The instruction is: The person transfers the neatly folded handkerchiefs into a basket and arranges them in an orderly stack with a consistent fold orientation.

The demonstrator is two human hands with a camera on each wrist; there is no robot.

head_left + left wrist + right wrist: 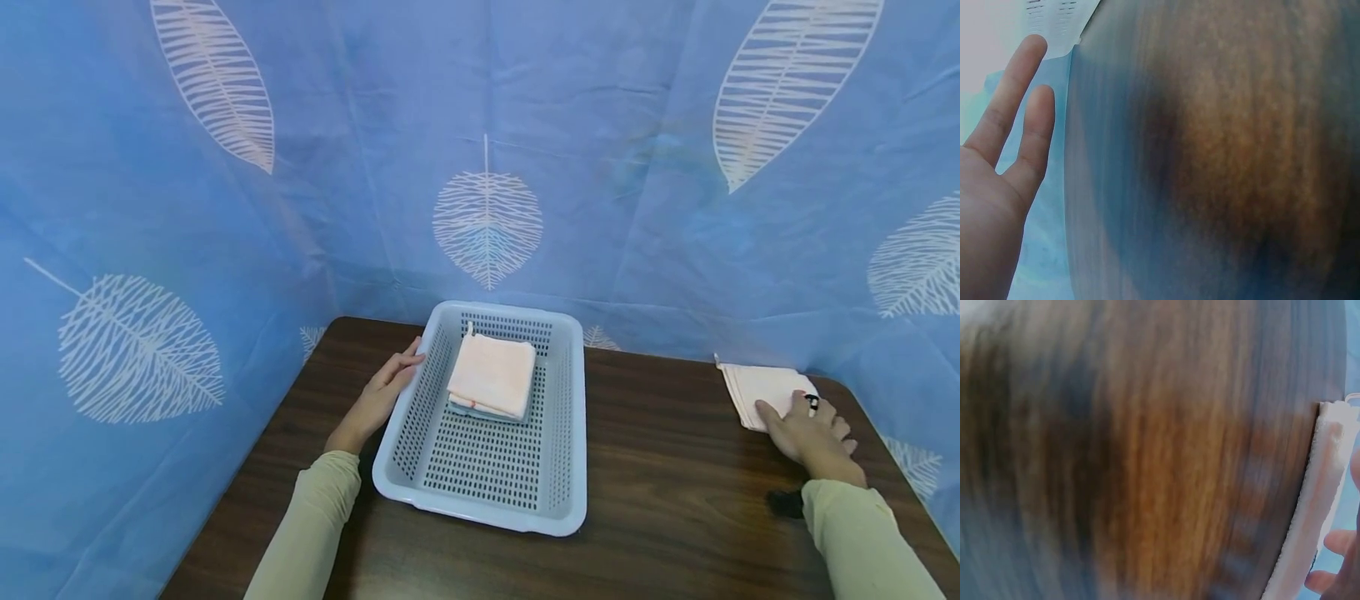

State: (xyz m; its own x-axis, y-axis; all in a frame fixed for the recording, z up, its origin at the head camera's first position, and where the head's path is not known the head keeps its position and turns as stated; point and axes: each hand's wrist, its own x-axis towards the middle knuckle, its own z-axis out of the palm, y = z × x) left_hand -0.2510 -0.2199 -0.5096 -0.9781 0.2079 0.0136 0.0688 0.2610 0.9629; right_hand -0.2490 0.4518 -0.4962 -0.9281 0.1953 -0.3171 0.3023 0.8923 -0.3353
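A light blue plastic basket [487, 508] with slotted walls stands on the table. Inside it, toward the far end, lies a stack of folded cloths, a pale pink towel [492, 375] on top and a bluish one partly hidden beneath. My left hand [378, 396] rests its extended fingers against the basket's left rim; the left wrist view shows two straight, spread fingers [1038, 122]. At the table's far right, my right hand [813, 433] lies over the near right part of a folded pale pink towel [757, 385], thumb spread. The towel's edge [1310, 506] shows beside the fingertips.
The dark brown wooden table [667, 467] extends between the basket and the right-hand towel. A blue curtain [600, 167] with white leaf prints hangs along the back and sides. A small black object [785, 503] is by the right wrist.
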